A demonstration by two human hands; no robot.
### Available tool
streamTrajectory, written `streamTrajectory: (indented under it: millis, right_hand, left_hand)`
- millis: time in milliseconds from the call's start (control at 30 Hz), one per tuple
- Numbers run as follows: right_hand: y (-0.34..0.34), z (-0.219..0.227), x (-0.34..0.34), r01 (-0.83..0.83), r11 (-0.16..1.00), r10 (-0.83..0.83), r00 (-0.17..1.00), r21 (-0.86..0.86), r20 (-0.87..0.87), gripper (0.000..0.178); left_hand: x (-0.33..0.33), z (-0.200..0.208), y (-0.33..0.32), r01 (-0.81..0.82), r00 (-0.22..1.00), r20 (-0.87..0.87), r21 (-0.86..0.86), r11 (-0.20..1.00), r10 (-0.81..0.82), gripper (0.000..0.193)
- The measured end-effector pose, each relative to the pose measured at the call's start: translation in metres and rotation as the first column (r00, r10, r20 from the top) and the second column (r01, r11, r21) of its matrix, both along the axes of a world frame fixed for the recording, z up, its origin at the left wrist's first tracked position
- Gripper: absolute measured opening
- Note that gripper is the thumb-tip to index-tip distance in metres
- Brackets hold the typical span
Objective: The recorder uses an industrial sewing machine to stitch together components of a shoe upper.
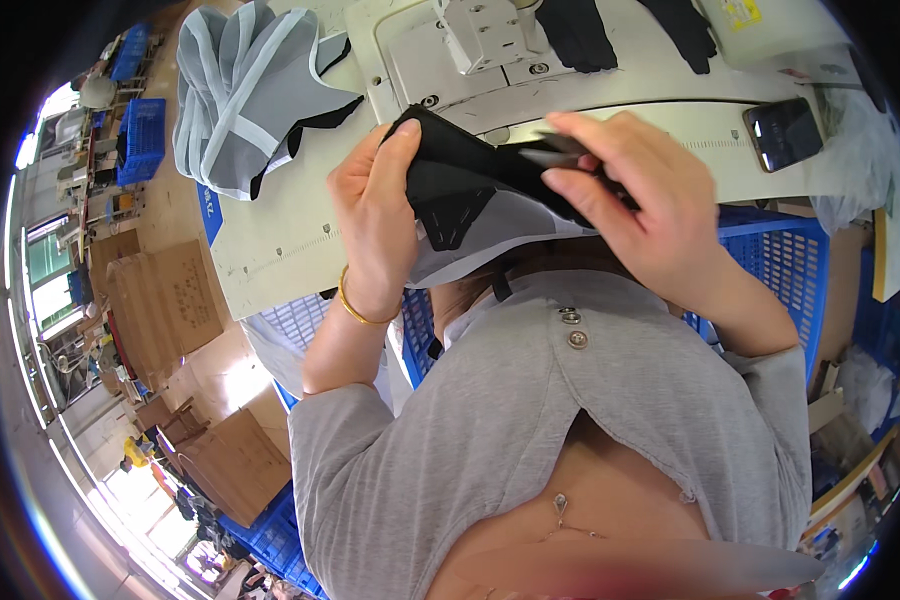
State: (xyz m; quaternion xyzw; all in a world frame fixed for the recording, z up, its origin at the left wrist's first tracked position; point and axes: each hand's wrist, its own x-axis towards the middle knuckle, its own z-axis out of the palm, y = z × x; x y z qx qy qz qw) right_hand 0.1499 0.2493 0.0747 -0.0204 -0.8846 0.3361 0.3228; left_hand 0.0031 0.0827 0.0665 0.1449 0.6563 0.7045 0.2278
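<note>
A black and grey fabric piece (450, 170) is held up at the centre of the frame, just over the near edge of the worktop (290, 250). Its black part is folded, with a pointed flap hanging down, and its grey part curves out below toward the right.

The left hand (375, 200) grasps the upper left corner of the piece, the thumb pressed on the black cloth and the other fingers behind it. The right hand (650, 190) is at the right end of the piece, its thumb and forefinger closed about a blurred grey and dark object (552, 157) against the black cloth; I cannot tell its kind. A gold-coloured bracelet (365, 308) circles the left wrist, and the person wears a grey buttoned top (530, 400).

At the upper left, a pile of grey pieces with pale bands (245, 100) lies on the worktop. A white sewing machine (480, 38) stands at the top centre, with two black fabric pieces (578, 38) to its right. A dark phone (785, 134) lies at the upper right, near clear plastic (850, 180). Below the worktop's right side is a blue basket (785, 262); cardboard boxes (165, 310) stand on the floor at left.
</note>
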Motion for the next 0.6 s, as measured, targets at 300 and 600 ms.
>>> streamTrajectory:
  millis: [300, 600]
  right_hand:
    - [0.023, -0.017, -0.043, -0.133, 0.975, 0.145, 0.987, 0.176, -0.061, 0.024]
    - [0.034, -0.012, -0.043, -0.263, 0.949, 0.262, 0.965, 0.172, 0.028, 0.028]
  left_hand:
    - [0.008, 0.004, 0.005, 0.219, 0.975, 0.046, 0.006, 0.976, -0.219, 0.027]
    - [0.011, 0.009, 0.008, 0.258, 0.962, 0.100, -0.028, 0.966, -0.254, 0.028]
